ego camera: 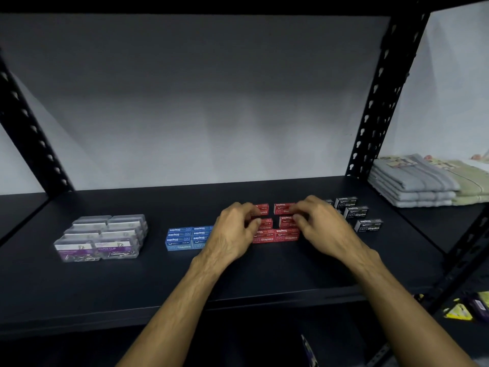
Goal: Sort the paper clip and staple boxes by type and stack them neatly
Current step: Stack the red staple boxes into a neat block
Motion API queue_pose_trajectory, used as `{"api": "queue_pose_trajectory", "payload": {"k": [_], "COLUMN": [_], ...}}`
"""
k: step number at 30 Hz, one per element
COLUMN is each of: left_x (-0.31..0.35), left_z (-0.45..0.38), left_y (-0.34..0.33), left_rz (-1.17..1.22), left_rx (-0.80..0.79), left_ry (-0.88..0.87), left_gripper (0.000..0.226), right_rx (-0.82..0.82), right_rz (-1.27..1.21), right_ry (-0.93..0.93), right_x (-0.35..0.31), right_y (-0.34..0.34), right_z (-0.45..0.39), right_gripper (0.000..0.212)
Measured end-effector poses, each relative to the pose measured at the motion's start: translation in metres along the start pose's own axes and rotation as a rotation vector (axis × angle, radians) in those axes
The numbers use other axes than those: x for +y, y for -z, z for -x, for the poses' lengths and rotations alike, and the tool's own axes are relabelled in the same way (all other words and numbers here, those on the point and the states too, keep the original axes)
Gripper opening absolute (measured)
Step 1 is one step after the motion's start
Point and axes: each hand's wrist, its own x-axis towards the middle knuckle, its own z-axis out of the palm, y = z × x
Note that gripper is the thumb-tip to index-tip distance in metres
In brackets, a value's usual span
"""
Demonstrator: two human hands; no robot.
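Note:
Red staple boxes (275, 235) lie in rows at the middle of the dark shelf (158, 282). My left hand (234, 230) pinches a red box on the left side of the group. My right hand (321, 223) pinches a red box on the right side. Blue staple boxes (182, 238) are stacked just left of my left hand, partly hidden by it. Clear paper clip boxes (103, 237) with purple labels stand stacked at the far left. Black staple boxes (356, 213) lie spread out at the right, some hidden behind my right hand.
Black perforated uprights (381, 102) frame the shelf on both sides. Folded grey and green cloths (428, 181) are piled on the neighbouring shelf at the right. Yellow and purple packets (465, 308) lie on a lower level at the bottom right.

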Motion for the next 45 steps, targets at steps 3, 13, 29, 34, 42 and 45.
{"api": "queue_pose_trajectory", "payload": {"k": [3, 13, 29, 34, 42, 45], "left_x": [0.001, 0.005, -0.002, -0.001, 0.000, 0.000], "left_z": [-0.012, -0.033, -0.033, -0.029, -0.025, -0.022], "left_y": [0.005, -0.004, -0.011, -0.008, -0.003, -0.002], "left_rz": [-0.021, -0.060, -0.049, -0.020, -0.011, 0.013], "left_rx": [-0.048, -0.270, -0.316, -0.330, -0.340, -0.361], "left_ry": [0.006, 0.015, 0.023, 0.013, 0.024, 0.028], "left_gripper": [0.025, 0.020, 0.021, 0.022, 0.023, 0.026], "right_rx": [-0.050, -0.350, -0.346, -0.358, -0.397, -0.421], "right_rz": [0.034, 0.106, -0.023, -0.023, -0.039, -0.057], "right_ry": [-0.016, -0.059, -0.008, -0.008, -0.028, -0.037], "right_x": [0.002, -0.001, 0.001, 0.000, -0.004, -0.006], "right_y": [0.005, 0.001, -0.019, -0.017, -0.012, -0.009], "right_z": [-0.014, -0.040, -0.040, -0.037, -0.030, -0.029], "right_gripper": [0.025, 0.029, 0.025, 0.027, 0.028, 0.023]}}
